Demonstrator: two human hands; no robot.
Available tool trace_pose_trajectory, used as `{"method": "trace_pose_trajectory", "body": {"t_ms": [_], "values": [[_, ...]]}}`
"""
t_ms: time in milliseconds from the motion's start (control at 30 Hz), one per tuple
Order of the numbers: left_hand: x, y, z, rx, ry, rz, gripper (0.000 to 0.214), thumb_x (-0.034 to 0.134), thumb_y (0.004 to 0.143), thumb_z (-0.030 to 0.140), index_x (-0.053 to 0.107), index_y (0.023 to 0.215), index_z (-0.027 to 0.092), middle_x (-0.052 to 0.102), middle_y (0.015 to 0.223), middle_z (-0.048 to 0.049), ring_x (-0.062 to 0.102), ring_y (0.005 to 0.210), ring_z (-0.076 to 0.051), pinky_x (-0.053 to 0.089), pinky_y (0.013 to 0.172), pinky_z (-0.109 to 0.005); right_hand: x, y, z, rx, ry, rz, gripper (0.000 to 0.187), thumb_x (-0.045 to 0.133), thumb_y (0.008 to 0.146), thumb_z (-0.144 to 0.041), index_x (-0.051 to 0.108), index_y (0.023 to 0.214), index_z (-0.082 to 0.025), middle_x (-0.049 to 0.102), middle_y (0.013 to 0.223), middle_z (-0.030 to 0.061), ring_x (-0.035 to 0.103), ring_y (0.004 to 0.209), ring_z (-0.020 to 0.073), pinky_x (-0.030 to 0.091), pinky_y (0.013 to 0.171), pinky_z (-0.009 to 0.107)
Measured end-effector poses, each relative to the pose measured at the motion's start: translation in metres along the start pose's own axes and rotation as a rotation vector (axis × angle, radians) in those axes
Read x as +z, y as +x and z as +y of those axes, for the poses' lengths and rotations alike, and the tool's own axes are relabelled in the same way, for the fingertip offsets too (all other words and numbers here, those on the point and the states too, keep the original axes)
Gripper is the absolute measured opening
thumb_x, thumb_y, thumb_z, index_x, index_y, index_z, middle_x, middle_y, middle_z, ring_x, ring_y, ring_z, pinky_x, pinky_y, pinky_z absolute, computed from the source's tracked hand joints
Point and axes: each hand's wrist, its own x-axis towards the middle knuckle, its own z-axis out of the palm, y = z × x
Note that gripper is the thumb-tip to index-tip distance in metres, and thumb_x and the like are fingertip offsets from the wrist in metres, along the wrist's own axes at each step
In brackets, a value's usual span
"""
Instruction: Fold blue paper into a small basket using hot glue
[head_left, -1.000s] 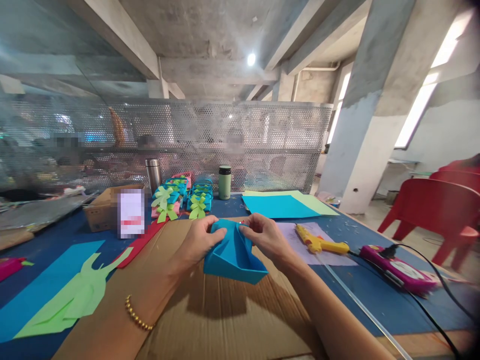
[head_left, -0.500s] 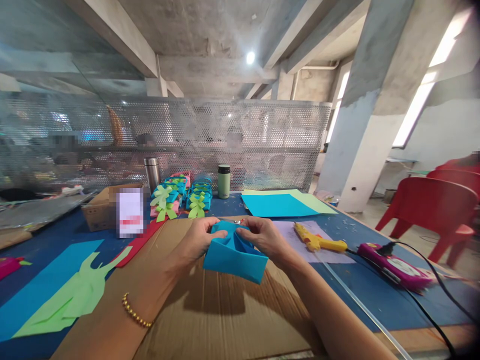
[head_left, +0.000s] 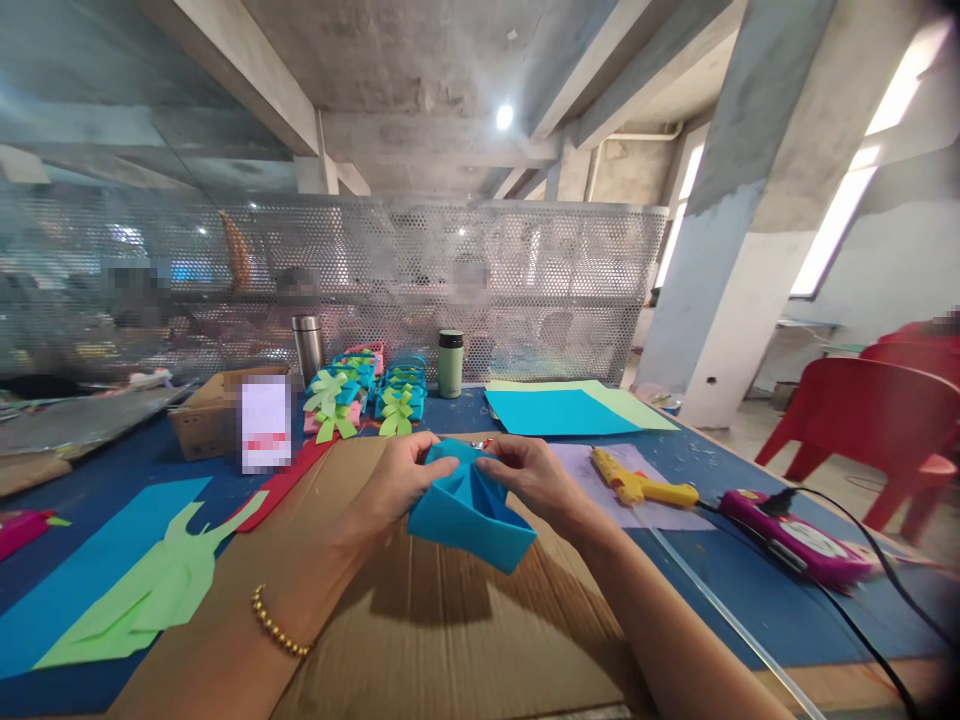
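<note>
A folded blue paper box (head_left: 471, 528) is held up over the sheet of brown cardboard (head_left: 420, 650), its open side towards me and tilted. My left hand (head_left: 409, 475) pinches its far left edge, thumb on the inside. On the far right edge, my right hand (head_left: 525, 477) grips the paper the same way, the thumb pressing a fold. Most of the fingertips are hidden behind the paper. A small shiny thing (head_left: 480, 443) shows just behind the box, too small to name.
Right lie a yellow glue gun (head_left: 637, 482) on purple paper, a clear glue stick (head_left: 731, 610) and a magenta power strip (head_left: 795, 540). Behind stand finished paper baskets (head_left: 401, 390) and a green bottle (head_left: 450, 365). Left are green paper cut-offs (head_left: 161, 580) and a cardboard box (head_left: 199, 420).
The blue paper box has tipped slightly, with its opening spread a little wider. Both hands keep their hold. The whole view has shifted slightly.
</note>
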Motion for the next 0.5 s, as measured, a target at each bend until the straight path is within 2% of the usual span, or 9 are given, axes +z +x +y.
{"method": "trace_pose_trajectory", "body": {"t_ms": [167, 267, 433, 500], "values": [[0.000, 0.000, 0.001, 0.066, 0.063, 0.066, 0.030, 0.073, 0.073, 0.041, 0.073, 0.084, 0.013, 0.068, 0.076, -0.0051, 0.057, 0.065, -0.016, 0.045, 0.060, -0.027, -0.001, 0.001, 0.000, -0.033, -0.066, 0.032, 0.032, 0.059, 0.081, -0.044, 0.053, 0.063, -0.019, 0.046, 0.062, -0.0030, 0.040, 0.060, 0.0120, 0.031, 0.054, 0.025], [0.000, -0.002, 0.004, 0.132, 0.174, 0.089, 0.025, 0.071, 0.076, 0.039, 0.074, 0.080, 0.015, 0.070, 0.078, -0.0062, 0.059, 0.070, -0.018, 0.046, 0.063, -0.028, -0.001, -0.001, -0.005, -0.052, -0.093, 0.059, 0.025, 0.059, 0.084, -0.040, 0.063, 0.074, -0.018, 0.058, 0.068, -0.0002, 0.048, 0.064, 0.0136, 0.036, 0.058, 0.026], [0.003, -0.008, 0.010, 0.208, 0.258, 0.024, 0.021, 0.068, 0.082, 0.036, 0.074, 0.078, 0.016, 0.072, 0.082, -0.0064, 0.062, 0.076, -0.021, 0.047, 0.069, -0.030, 0.000, -0.008, -0.018, -0.128, -0.078, 0.098, 0.023, 0.060, 0.088, -0.038, 0.070, 0.095, -0.019, 0.072, 0.088, 0.0048, 0.062, 0.080, 0.0174, 0.047, 0.071, 0.029], [0.006, -0.010, 0.014, 0.239, 0.244, -0.022, 0.021, 0.067, 0.083, 0.036, 0.074, 0.078, 0.017, 0.071, 0.082, -0.0059, 0.063, 0.080, -0.021, 0.048, 0.072, -0.030, -0.001, -0.009, -0.020, -0.164, -0.060, 0.073, 0.020, 0.062, 0.087, -0.037, 0.071, 0.092, -0.020, 0.072, 0.088, 0.0041, 0.063, 0.082, 0.0177, 0.048, 0.073, 0.029]]}}
